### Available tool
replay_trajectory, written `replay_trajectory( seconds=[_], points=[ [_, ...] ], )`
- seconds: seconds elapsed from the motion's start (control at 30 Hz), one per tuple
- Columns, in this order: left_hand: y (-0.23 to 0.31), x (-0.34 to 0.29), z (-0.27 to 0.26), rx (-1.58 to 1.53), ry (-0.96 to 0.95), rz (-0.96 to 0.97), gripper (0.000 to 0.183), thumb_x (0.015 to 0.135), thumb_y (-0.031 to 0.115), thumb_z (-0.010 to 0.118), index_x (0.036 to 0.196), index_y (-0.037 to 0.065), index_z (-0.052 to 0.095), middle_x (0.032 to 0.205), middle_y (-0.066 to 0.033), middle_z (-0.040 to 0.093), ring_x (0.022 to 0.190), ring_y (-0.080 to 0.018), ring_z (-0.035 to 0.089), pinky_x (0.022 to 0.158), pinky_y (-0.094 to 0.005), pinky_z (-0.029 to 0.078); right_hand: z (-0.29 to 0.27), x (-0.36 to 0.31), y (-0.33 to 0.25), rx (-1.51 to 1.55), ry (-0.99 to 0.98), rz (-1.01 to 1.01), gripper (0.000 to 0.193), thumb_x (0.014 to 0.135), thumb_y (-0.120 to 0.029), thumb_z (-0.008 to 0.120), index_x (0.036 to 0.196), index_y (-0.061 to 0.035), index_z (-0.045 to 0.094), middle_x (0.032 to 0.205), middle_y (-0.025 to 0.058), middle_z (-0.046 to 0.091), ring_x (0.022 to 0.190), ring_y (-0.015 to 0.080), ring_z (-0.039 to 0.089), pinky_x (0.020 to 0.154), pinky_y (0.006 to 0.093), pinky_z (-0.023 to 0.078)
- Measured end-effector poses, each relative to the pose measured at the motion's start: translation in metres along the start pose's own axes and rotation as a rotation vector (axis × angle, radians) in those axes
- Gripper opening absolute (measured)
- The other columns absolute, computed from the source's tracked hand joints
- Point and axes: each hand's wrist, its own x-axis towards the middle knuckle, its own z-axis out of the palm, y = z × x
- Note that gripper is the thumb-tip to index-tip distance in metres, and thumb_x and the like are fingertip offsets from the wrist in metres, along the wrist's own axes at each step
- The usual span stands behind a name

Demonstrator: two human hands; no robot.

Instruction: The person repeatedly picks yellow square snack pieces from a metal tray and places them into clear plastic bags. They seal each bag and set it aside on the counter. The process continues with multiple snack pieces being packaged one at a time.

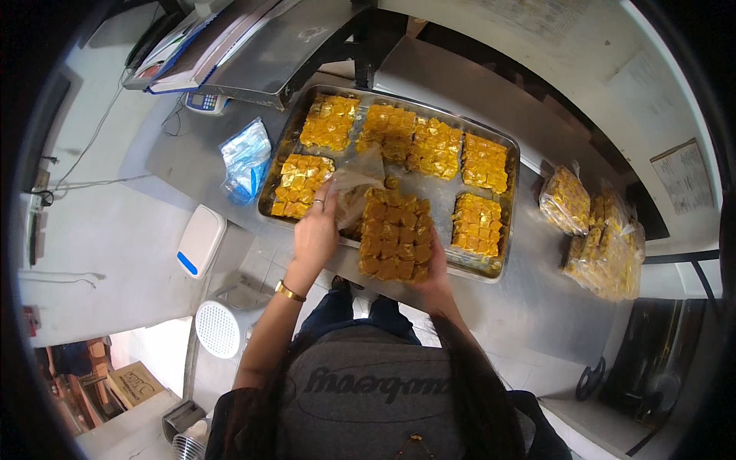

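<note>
My right hand (pixel 437 270) grips the side of a block of gold-wrapped cubes (pixel 396 234), raised over the near edge of a metal tray (pixel 442 189). Between the fingers of my left hand (pixel 316 228) is a clear plastic bag (pixel 359 175), lifted beside the block. The bag's mouth is hard to make out. In the tray sit several similar blocks, among them one at the left (pixel 300 184), close to my left fingers, and one at the right (pixel 477 225). The fingers of my right hand are mostly hidden behind the block.
Filled clear bags of gold cubes (pixel 606 257) are piled on the steel table's right side. Left of the tray lie blue-and-clear plastic bags (pixel 249 161). Beyond them are a small device with keys (pixel 205 103) and folders (pixel 199 50). A white stool (pixel 220 330) stands below left.
</note>
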Motion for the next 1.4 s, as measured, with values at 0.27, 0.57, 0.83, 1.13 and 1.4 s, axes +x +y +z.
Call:
replay_trajectory(
  seconds=[0.27, 0.57, 0.83, 1.13, 1.4],
  points=[
    [0.023, -0.019, -0.015, 0.054, -0.079, 0.161, 0.053, 0.074, -0.002, 0.051, 0.126, 0.004, 0.045, 0.142, -0.0071, 0.033, 0.085, -0.0269, 0.062, 0.057, -0.0349, 0.054, -0.006, 0.016, 0.015, 0.037, 0.049, -0.023, 0.049, 0.095, -0.042, 0.037, 0.132, -0.0101, 0.042, 0.132, 0.0124, 0.047, 0.119, 0.0304, 0.047, 0.101, 0.0487, 0.036],
    [0.048, -0.030, -0.001, 0.139, -0.148, 0.166, 0.053, 0.075, 0.000, 0.053, 0.127, -0.002, 0.043, 0.147, -0.0080, 0.023, 0.102, -0.0310, 0.059, 0.060, -0.0325, 0.057, 0.009, 0.032, 0.010, -0.025, -0.074, -0.139, 0.051, 0.094, -0.044, 0.035, 0.133, -0.0108, 0.041, 0.133, 0.0107, 0.046, 0.120, 0.0292, 0.046, 0.102, 0.0447, 0.035],
    [0.063, -0.023, -0.005, -0.005, -0.084, 0.228, 0.054, 0.076, 0.004, 0.053, 0.129, 0.003, 0.041, 0.128, -0.0141, 0.042, 0.081, -0.0297, 0.064, 0.056, -0.0341, 0.056, 0.005, 0.052, 0.030, -0.003, -0.025, -0.322, 0.052, 0.095, -0.048, 0.031, 0.131, -0.0115, 0.041, 0.127, 0.0082, 0.050, 0.113, 0.0268, 0.050, 0.098, 0.0426, 0.040],
    [0.072, -0.006, -0.015, -0.283, -0.067, 0.110, 0.050, 0.075, 0.010, 0.058, 0.121, 0.003, 0.041, 0.112, -0.0220, 0.047, 0.072, -0.0386, 0.062, 0.056, -0.0440, 0.053, 0.009, 0.059, 0.015, -0.118, -0.001, -0.215, 0.050, 0.094, -0.045, 0.036, 0.128, -0.0099, 0.044, 0.125, 0.0078, 0.051, 0.111, 0.0250, 0.051, 0.097, 0.0398, 0.040],
    [0.067, 0.026, -0.006, -0.341, -0.026, 0.055, 0.024, 0.081, 0.014, 0.056, 0.098, -0.001, 0.049, 0.098, -0.0245, 0.055, 0.079, -0.0396, 0.062, 0.063, -0.0445, 0.053, 0.002, 0.066, 0.010, -0.152, -0.015, -0.188, 0.050, 0.094, -0.044, 0.035, 0.132, -0.0118, 0.041, 0.131, 0.0076, 0.047, 0.118, 0.0261, 0.047, 0.099, 0.0424, 0.039]
  ],
)
